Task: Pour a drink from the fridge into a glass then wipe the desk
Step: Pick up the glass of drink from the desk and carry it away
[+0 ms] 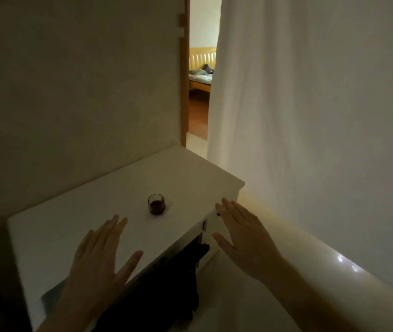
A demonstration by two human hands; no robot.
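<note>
A small clear glass [156,203] holding a dark red drink stands on the white desk [75,219], near its middle. My left hand [99,255] hovers flat over the desk's near part, fingers apart, holding nothing. My right hand [241,232] is spread open past the desk's front edge, to the right of the glass, also holding nothing. Neither hand touches the glass. No fridge or cloth for wiping is visible.
Dark cloth [181,271] hangs out from under the desk's front edge. A white curtain [298,104] fills the right side, with a pale ledge [334,267] below it. Beyond the desk a doorway [199,92] opens onto a room with a bed. A plain wall stands at left.
</note>
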